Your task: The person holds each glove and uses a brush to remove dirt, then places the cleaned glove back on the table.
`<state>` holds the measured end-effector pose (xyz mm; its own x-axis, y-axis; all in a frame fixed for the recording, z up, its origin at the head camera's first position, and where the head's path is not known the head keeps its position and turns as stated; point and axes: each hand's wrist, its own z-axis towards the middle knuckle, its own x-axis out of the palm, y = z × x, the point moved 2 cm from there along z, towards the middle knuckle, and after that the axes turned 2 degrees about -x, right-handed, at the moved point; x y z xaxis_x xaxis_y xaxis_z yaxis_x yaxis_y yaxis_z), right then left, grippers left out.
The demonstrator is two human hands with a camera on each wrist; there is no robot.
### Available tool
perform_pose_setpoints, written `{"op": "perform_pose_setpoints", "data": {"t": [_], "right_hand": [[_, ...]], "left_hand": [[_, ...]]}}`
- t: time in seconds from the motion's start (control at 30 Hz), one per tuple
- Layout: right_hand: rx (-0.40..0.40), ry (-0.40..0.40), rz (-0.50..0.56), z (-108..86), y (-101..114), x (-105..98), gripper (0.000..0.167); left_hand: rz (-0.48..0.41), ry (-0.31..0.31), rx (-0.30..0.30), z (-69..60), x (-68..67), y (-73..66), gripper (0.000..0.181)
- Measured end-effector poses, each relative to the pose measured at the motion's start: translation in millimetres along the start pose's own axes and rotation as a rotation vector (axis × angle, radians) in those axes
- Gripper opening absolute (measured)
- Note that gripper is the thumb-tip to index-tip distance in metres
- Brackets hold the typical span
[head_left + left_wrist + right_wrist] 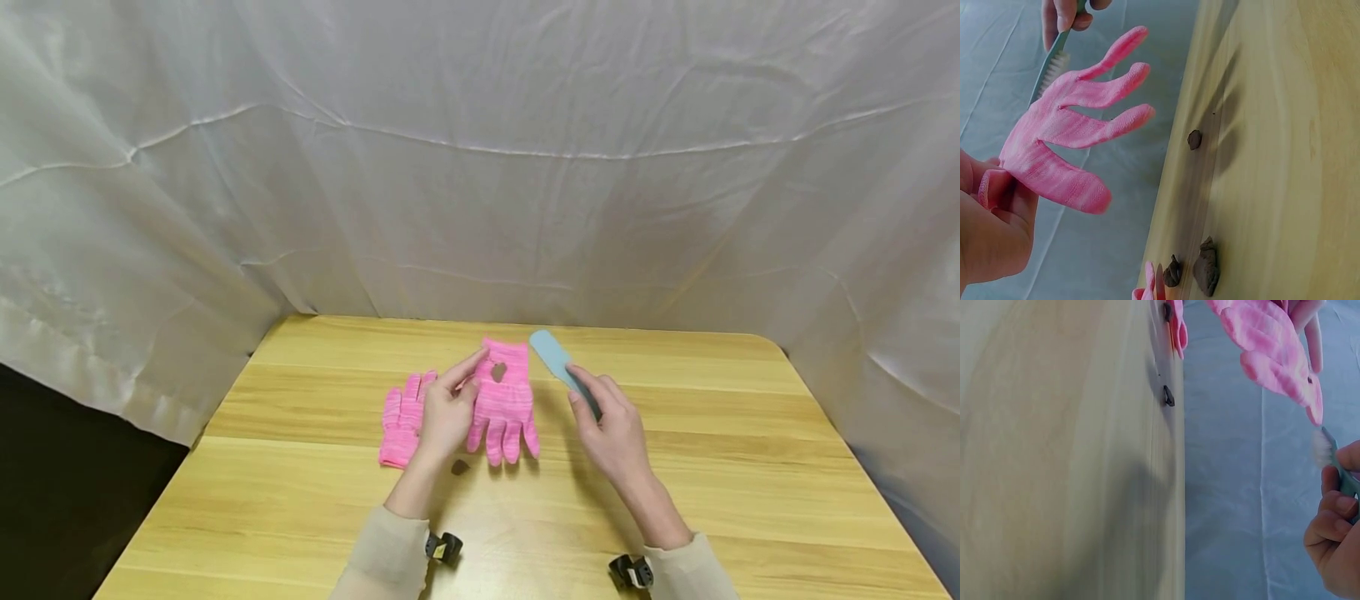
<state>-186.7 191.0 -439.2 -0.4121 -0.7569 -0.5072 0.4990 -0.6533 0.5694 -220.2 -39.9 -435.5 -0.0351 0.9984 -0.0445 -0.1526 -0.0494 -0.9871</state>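
Note:
A pink knitted glove (pixel 504 400) hangs above the table, fingers towards the person, pinched near its cuff edge by my left hand (pixel 447 417). On its face near the cuff is a brown patch (pixel 498 372). My right hand (pixel 617 432) grips the dark handle of a light blue brush (pixel 551 354), just right of the cuff. White bristles (pixel 1055 67) show behind the glove in the left wrist view. In the right wrist view the brush (pixel 1327 445) is close to the glove's end (pixel 1315 409); whether they touch I cannot tell.
Another pink glove (pixel 402 421) lies on the wooden table (pixel 300 500), left of my left hand. Several dark brown lumps are on the wood, one (pixel 460 467) by my left wrist, others (pixel 1207 267) seen in the left wrist view. A pale curtain (pixel 480 208) hangs behind.

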Motion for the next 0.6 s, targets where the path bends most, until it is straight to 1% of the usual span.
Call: {"op": "perform_pose_setpoints", "data": {"t": [0.13,0.37,0.47,0.6], "right_hand": [[-0.022,-0.017,0.009,-0.4,1.5,1.9,0.041],[-0.028,-0.053,0.020,-0.5,2.8,2.0,0.043],[-0.055,-0.063,0.035,-0.1,4.2,2.4,0.044],[-0.102,-0.050,0.070,-0.7,6.6,4.6,0.044]], "left_hand": [[-0.006,0.011,-0.017,-0.2,2.6,0.7,0.049],[-0.014,0.026,-0.046,-2.8,5.6,2.8,0.049],[-0.017,0.030,-0.047,-3.6,6.1,3.9,0.049],[-0.020,0.032,-0.041,-3.9,7.0,5.8,0.049]]}}
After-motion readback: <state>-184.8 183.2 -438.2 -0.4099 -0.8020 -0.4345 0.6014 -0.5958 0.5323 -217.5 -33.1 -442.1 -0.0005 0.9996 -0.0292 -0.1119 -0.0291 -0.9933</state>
